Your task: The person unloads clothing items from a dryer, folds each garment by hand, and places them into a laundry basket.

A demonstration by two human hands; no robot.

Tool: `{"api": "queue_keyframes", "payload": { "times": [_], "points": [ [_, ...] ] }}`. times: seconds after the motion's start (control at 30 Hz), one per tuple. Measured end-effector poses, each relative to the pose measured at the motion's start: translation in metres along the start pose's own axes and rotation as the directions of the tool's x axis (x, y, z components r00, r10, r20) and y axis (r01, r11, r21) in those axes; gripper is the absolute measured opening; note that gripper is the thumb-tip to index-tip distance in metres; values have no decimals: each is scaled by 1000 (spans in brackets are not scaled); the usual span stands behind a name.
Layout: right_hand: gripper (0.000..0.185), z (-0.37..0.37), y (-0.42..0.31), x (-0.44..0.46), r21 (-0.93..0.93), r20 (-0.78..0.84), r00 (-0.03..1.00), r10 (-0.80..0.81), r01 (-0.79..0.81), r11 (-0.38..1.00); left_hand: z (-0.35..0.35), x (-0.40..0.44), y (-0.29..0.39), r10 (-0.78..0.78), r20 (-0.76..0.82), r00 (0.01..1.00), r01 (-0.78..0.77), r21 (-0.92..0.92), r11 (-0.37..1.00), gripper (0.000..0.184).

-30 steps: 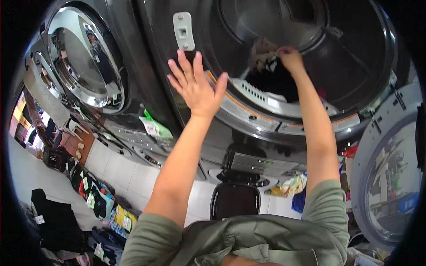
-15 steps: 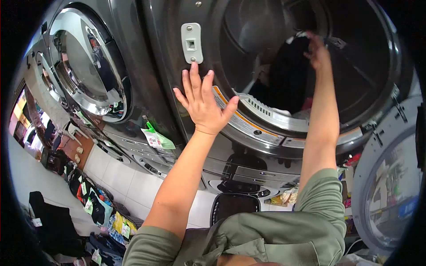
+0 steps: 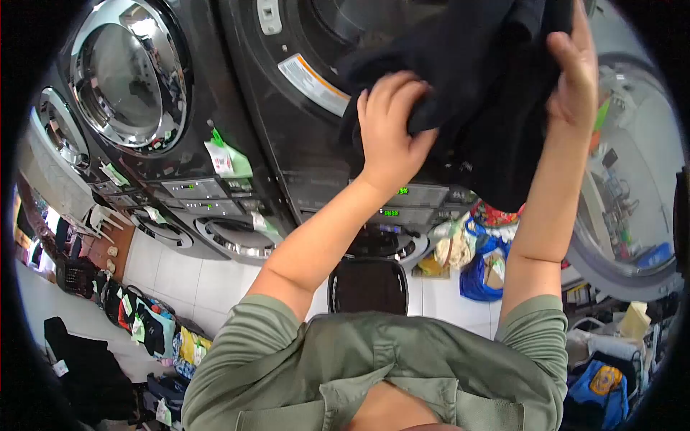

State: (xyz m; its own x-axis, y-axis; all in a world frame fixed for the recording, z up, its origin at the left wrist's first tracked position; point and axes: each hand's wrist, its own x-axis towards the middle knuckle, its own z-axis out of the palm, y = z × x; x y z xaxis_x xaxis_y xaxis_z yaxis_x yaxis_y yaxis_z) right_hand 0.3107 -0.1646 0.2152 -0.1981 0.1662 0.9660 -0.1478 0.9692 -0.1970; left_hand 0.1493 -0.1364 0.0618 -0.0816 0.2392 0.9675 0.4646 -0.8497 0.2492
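A large black garment is lifted in front of the open dryer, covering most of its opening. My left hand has its fingers curled into the cloth on the left side. At the garment's upper right edge is my right hand, with cloth at its thumb and raised fingers. The fingertips of that hand run out of the top of the view. The dryer's round door stands swung open at the right.
Shut front-loading machines line the left, one with a green and white tag. A black basket stands on the tiled floor below. A blue bag and piled clothes lie around.
The black garment has come out of the drum. My left hand has left the dryer front and now grips the cloth. My right hand has moved out to the right, and the view has shifted.
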Motion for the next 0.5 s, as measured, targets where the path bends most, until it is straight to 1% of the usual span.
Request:
{"api": "queue_keyframes", "payload": {
  "times": [0.03, 0.07, 0.1, 0.13, 0.17, 0.2, 0.23, 0.27, 0.3, 0.37, 0.4, 0.43, 0.47, 0.5],
  "points": [
    [77, -2, -1, -24, -104, -17, 990, 142, -143, 984, -4, -3, 9, -52, 10, 999, 53, -130, 990, 27],
    [69, -3, -3, -48, -204, -34, 959, 282, -283, 937, -14, -7, 19, -268, 100, 958, 284, -212, 935, 24],
    [62, -10, 7, -83, -376, -95, 880, 466, -465, 802, -24, -13, 26, -462, 200, 864, 501, -262, 825, 21],
    [55, -16, 17, -118, -526, -152, 762, 629, -602, 602, -29, -17, 20, -410, 192, 892, 452, -417, 788, 17],
    [63, -25, 24, -152, -594, -118, 567, 815, -698, 400, -35, -18, 27, -507, 148, 849, 505, -511, 696, 15],
    [63, -10, 17, -185, -339, -171, 499, 849, -839, 425, -45, -17, 38, -622, 190, 760, 590, -605, 535, 16],
    [63, 11, 2, -218, -59, -206, 418, 885, -908, 415, -52, -19, 45, -716, 239, 656, 637, -684, 355, 17],
    [60, 38, -12, -250, -96, -137, 505, 852, -863, 496, -54, -27, 48, -740, 314, 595, 656, -721, 221, 19],
    [56, 66, -22, -284, -127, -63, 586, 808, -808, 576, -55, -35, 52, -753, 312, 579, 667, -712, 218, 19],
    [53, 118, -13, -381, -223, -14, 417, 909, -888, 403, -59, -47, 57, -806, 322, 496, 721, -669, 177, 21],
    [50, 118, -16, -386, -32, 18, 137, 990, -990, 137, -62, -53, 53, -811, 269, 519, 731, -631, 259, 22],
    [46, 114, -15, -389, 140, 104, -145, 984, -977, -159, -73, -54, 47, -825, 246, 508, 768, -563, 305, 21],
    [32, 103, 10, -437, 469, -63, -74, 995, -882, -36, -87, -53, 39, -816, 211, 538, 762, -537, 363, 19],
    [15, 90, -11, -390, 502, -297, -95, 950, -862, 70, -102, -52, 30, -805, 178, 566, 753, -509, 417, 17]
  ]
}}
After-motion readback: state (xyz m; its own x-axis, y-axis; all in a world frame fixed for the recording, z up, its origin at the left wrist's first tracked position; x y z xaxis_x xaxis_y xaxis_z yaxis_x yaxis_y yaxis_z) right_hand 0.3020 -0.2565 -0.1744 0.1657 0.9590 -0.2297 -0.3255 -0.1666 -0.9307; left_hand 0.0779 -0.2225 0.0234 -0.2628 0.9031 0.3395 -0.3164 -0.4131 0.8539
